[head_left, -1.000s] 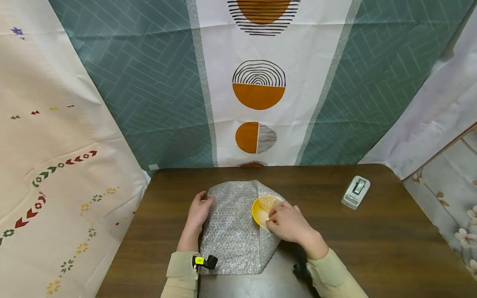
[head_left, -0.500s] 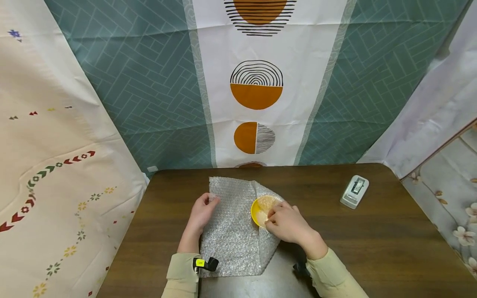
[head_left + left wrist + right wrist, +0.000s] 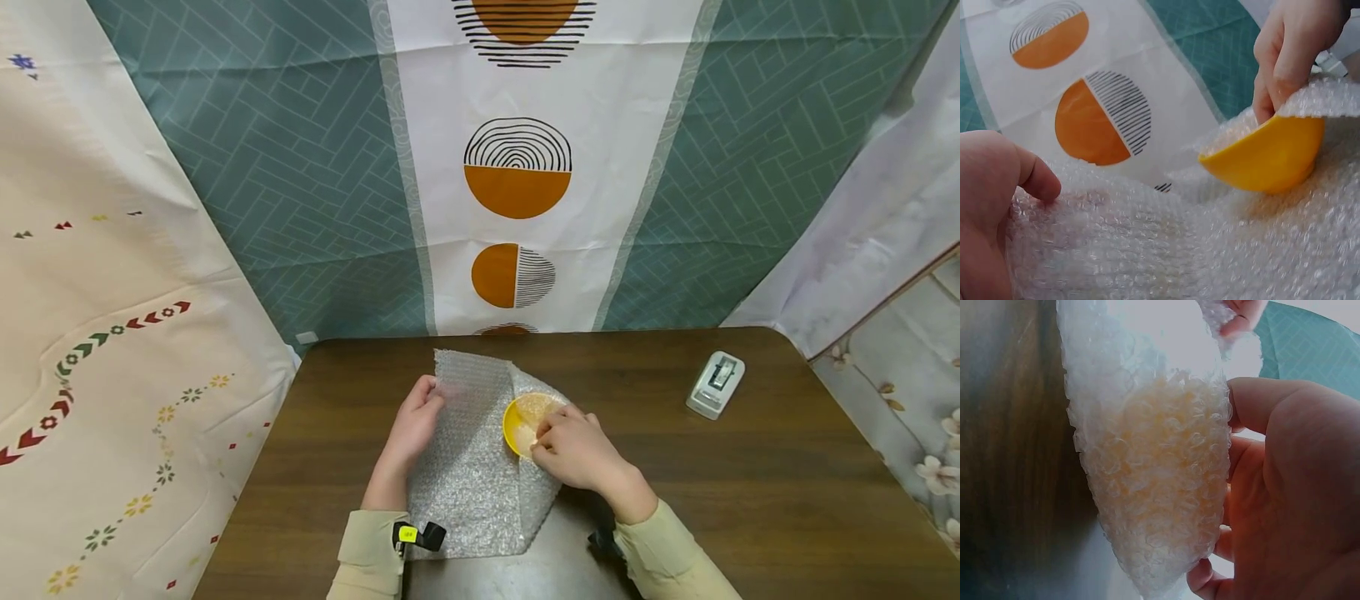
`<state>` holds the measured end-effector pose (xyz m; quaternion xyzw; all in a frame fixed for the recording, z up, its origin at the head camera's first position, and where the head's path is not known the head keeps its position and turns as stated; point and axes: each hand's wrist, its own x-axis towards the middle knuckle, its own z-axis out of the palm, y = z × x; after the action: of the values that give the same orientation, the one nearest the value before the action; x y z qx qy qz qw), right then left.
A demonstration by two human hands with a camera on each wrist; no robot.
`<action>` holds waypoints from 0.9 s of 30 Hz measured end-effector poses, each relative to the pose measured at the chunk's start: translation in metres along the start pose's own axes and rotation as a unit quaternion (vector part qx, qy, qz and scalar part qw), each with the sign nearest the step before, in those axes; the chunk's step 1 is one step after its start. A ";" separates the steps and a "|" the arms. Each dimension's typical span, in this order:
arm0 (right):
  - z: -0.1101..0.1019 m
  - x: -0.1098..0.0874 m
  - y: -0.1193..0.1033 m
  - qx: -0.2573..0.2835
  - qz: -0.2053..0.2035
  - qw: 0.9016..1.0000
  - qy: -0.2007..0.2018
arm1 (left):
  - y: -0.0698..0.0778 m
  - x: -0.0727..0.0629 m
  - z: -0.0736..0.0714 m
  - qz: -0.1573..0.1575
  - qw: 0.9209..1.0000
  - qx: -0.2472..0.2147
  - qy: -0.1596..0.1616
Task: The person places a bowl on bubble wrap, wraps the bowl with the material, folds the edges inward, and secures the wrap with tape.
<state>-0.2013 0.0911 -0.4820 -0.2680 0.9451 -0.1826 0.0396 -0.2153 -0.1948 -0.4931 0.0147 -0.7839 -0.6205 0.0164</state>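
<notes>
A sheet of bubble wrap (image 3: 468, 487) lies before me, its right part folded up over a yellow bowl (image 3: 512, 428). In the left wrist view the bowl (image 3: 1272, 159) sits tilted on the sheet, with wrap tucked over its rim. My left hand (image 3: 415, 419) pinches the sheet's left edge and holds its far left corner up. With fingers curled into the bowl's mouth, my right hand (image 3: 577, 450) holds the folded wrap there. Through the bubble wrap (image 3: 1154, 469) in the right wrist view, the bowl shows only as a blurred yellow patch.
A brown wooden table (image 3: 750, 492) carries everything, with a grey surface (image 3: 525, 577) at its near edge. Toward the far right lies a small white and grey device (image 3: 716, 385) with a window in its top. Patterned cloths (image 3: 337, 167) hang behind and at the sides.
My left hand has taken hold of the wrap's left edge, then lifted it and shifted slightly right and up. The right hand and the bowl have barely moved.
</notes>
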 end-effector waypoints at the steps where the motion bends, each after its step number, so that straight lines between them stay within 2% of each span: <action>1: 0.000 0.000 -0.001 -0.001 0.001 1.000 -0.001 | 0.002 -0.001 0.000 0.004 1.000 -0.004 -0.004; 7: 0.001 0.002 -0.002 -0.005 0.006 1.000 -0.001 | 0.008 -0.001 0.002 0.030 0.999 -0.036 -0.019; 15: 0.003 0.002 -0.003 -0.010 0.010 1.000 -0.001 | 0.012 -0.004 0.007 0.061 0.997 -0.026 -0.031; 21: 0.004 0.002 -0.003 -0.008 0.011 1.000 -0.002 | 0.015 -0.007 0.008 0.072 0.997 -0.018 -0.031; 27: 0.004 0.002 -0.002 0.004 -0.010 1.000 0.004 | 0.018 -0.007 0.009 0.087 0.996 -0.022 -0.025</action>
<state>-0.2011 0.0872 -0.4848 -0.2767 0.9417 -0.1882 0.0350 -0.2091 -0.1819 -0.4776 -0.0693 -0.7683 -0.6343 0.0507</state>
